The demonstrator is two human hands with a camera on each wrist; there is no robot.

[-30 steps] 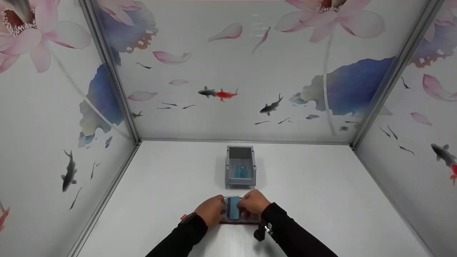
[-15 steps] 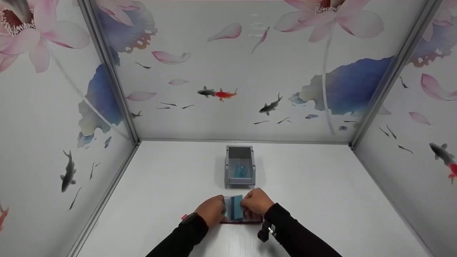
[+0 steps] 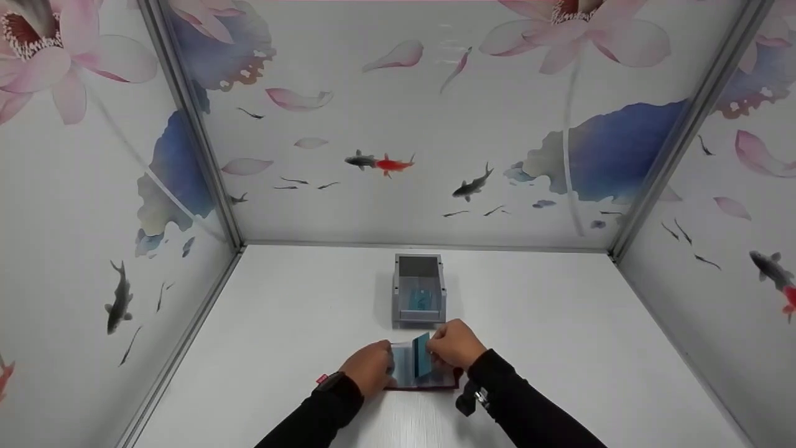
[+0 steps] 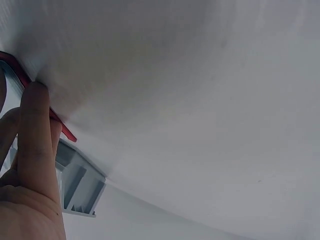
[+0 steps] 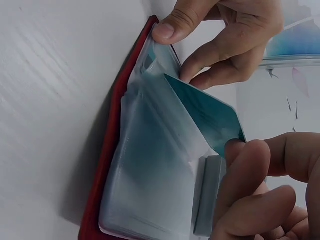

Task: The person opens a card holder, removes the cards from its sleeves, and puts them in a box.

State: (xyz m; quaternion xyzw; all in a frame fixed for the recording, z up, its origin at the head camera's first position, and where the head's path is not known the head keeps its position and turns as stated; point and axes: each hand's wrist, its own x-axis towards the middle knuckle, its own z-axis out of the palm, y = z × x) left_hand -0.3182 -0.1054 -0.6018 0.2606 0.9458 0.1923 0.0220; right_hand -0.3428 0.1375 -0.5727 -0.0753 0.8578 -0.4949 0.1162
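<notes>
A red card holder (image 5: 114, 125) with clear plastic sleeves (image 5: 155, 170) lies spread on the white table. My left hand (image 3: 368, 366) grips its left side; in the right wrist view the thumb presses on the sleeves near the far end. Between thumb and fingers, my right hand (image 3: 457, 343) pinches a teal card (image 5: 207, 115) with a dark stripe. The card stands tilted above the sleeves, its lower end close against them. In the left wrist view, the left fingers (image 4: 36, 135) lie along the red cover edge, and most of the holder is out of frame.
A grey bin (image 3: 420, 316) stands just beyond the card holder, with a blue-green card (image 3: 420, 298) inside. White panels printed with flowers and fish enclose the table at the back (image 3: 410, 211) and on both sides.
The right hand has moved right and slightly up with the teal card, which has gone from lying over the sleeves to tilted upward. The left hand stays at the holder's left side.
</notes>
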